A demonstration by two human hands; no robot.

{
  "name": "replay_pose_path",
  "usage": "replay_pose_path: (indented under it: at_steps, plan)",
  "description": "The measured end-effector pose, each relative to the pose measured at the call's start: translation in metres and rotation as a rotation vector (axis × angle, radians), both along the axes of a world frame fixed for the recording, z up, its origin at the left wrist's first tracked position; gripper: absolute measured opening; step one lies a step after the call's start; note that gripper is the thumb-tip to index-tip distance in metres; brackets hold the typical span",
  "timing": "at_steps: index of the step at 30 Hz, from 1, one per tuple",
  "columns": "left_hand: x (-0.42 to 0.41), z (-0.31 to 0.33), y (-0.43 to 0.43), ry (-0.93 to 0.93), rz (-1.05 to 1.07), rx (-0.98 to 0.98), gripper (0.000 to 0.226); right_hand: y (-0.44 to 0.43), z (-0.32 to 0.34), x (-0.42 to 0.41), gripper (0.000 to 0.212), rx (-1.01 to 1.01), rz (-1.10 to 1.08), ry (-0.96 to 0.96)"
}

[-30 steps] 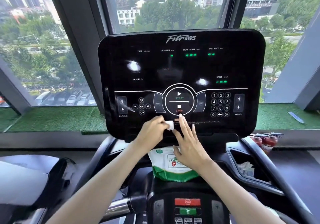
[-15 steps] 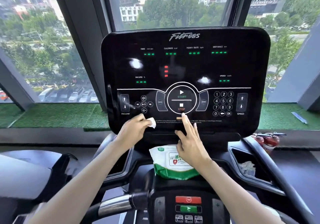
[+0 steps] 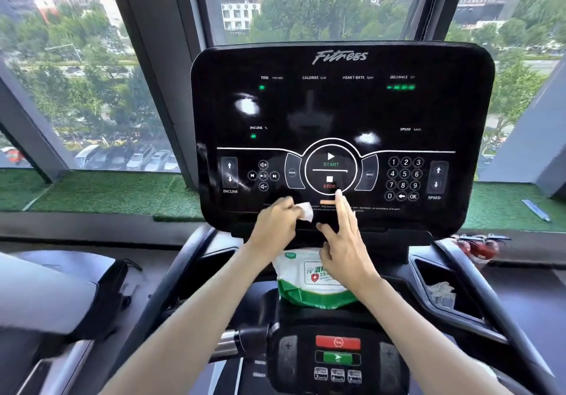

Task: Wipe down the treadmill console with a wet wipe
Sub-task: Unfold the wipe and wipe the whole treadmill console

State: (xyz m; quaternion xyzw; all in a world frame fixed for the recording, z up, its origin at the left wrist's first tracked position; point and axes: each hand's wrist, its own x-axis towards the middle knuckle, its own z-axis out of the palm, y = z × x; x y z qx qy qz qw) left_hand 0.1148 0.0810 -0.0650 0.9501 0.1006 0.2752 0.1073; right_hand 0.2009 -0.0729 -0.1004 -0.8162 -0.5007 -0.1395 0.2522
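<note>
The black treadmill console fills the middle of the view, with lit green readouts and a round START/STOP control. My left hand is closed on a small folded white wet wipe and presses it against the console's bottom strip, just left of centre. My right hand lies flat with fingers spread on the same strip, its fingertip touching the lower rim of the STOP button. A green and white wet wipe pack rests on the ledge under the console, partly hidden by my right hand.
A lower control panel with red and green buttons sits near me. The right side tray holds a crumpled used wipe. Windows, dark pillars and green turf lie behind the console. Red extinguishers lie at right.
My left hand slid the wipe left along the bottom strip, then back right toward the centre. My right hand stayed planted under the STOP button. The green readouts changed.
</note>
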Motion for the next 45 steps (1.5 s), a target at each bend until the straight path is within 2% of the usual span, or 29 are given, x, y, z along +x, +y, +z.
replay_pose_path:
  at_steps: [2,4,7,9,10,12,14,15,16,17,19,21,22,23,24,26,27,28,29,32,33,34,35,37,39,41,43,44,45]
  plan:
    - [-0.015,-0.001,0.025,0.002,0.048,0.013,0.023,0.000,-0.001,0.001,0.030,0.004,0.006,0.001]
    - [-0.037,0.000,0.057,-0.032,0.193,-0.075,0.019,0.001,-0.002,0.000,0.030,0.012,0.002,0.005]
    - [-0.048,0.010,0.084,-0.229,0.479,-0.305,0.013,0.002,-0.003,-0.001,0.029,0.011,-0.009,-0.005]
    - [-0.032,0.014,0.076,-0.366,0.630,-0.383,0.012,0.001,-0.002,-0.001,0.029,-0.003,-0.007,-0.007]
    - [-0.022,0.016,0.065,-0.428,0.625,-0.391,0.013,0.000,-0.001,-0.001,0.030,-0.019,-0.002,-0.006]
    - [-0.004,0.010,0.034,-0.402,0.381,-0.278,0.014,-0.002,0.001,0.001,0.034,-0.047,0.018,-0.003]
    - [0.004,-0.007,0.017,-0.173,0.006,0.011,0.019,-0.007,0.006,0.002,0.037,-0.071,0.035,0.000]
    - [0.005,-0.011,0.021,-0.076,-0.112,0.177,0.023,-0.010,0.007,0.002,0.040,-0.085,0.039,-0.014]
    - [0.006,-0.010,0.031,-0.073,-0.152,0.273,0.022,-0.014,0.007,0.003,0.044,-0.099,0.039,-0.039]
    - [0.009,-0.003,0.041,-0.138,-0.107,0.282,0.018,-0.018,0.007,0.004,0.048,-0.107,0.034,-0.056]
    - [0.014,0.022,0.055,-0.353,0.128,0.063,0.013,-0.027,0.006,0.007,0.056,-0.095,-0.019,-0.049]
    - [0.025,0.045,0.063,-0.563,0.422,-0.301,0.017,-0.032,0.007,0.013,0.062,-0.073,-0.116,-0.046]
    - [0.032,0.051,0.058,-0.626,0.516,-0.435,0.017,-0.032,0.008,0.016,0.064,-0.061,-0.162,-0.050]
    - [0.039,0.053,0.049,-0.629,0.522,-0.479,0.017,-0.032,0.010,0.019,0.065,-0.049,-0.199,-0.046]
    - [0.045,0.049,0.035,-0.574,0.413,-0.424,0.017,-0.030,0.014,0.022,0.065,-0.038,-0.224,-0.036]
    - [0.048,0.032,0.010,-0.354,0.022,-0.057,0.016,-0.027,0.023,0.027,0.063,-0.027,-0.247,-0.033]
    - [0.047,0.025,0.007,-0.247,-0.130,0.137,0.018,-0.026,0.027,0.029,0.061,-0.024,-0.248,-0.047]
    - [0.047,0.025,0.012,-0.211,-0.201,0.236,0.020,-0.026,0.030,0.030,0.059,-0.021,-0.247,-0.065]
    - [0.050,0.030,0.019,-0.256,-0.177,0.217,0.020,-0.027,0.032,0.032,0.058,-0.020,-0.249,-0.081]
    - [0.060,0.061,0.035,-0.610,0.239,-0.298,0.012,-0.031,0.025,0.033,0.056,-0.035,-0.268,-0.106]
    - [0.063,0.065,0.033,-0.653,0.334,-0.404,0.014,-0.032,0.019,0.033,0.056,-0.050,-0.273,-0.109]
    - [0.067,0.066,0.027,-0.622,0.322,-0.379,0.019,-0.033,0.013,0.033,0.056,-0.069,-0.277,-0.109]
    - [0.071,0.061,0.018,-0.533,0.211,-0.232,0.024,-0.035,0.008,0.033,0.056,-0.090,-0.281,-0.110]
    - [0.072,0.043,0.003,-0.234,-0.150,0.146,0.035,-0.039,0.004,0.035,0.055,-0.117,-0.287,-0.135]
    - [0.071,0.045,0.011,-0.044,-0.314,0.283,0.037,-0.041,0.007,0.037,0.054,-0.129,-0.291,-0.155]
    - [0.075,0.059,0.022,-0.175,-0.209,0.145,0.029,-0.044,0.008,0.038,0.053,-0.140,-0.283,-0.150]
    - [0.078,0.073,0.025,-0.424,0.023,-0.148,0.025,-0.045,0.009,0.038,0.053,-0.146,-0.283,-0.146]
    - [0.079,0.074,0.021,-0.485,0.104,-0.238,0.026,-0.045,0.009,0.037,0.053,-0.148,-0.285,-0.148]
    - [0.080,0.073,0.015,-0.465,0.108,-0.228,0.030,-0.045,0.008,0.037,0.053,-0.155,-0.286,-0.148]
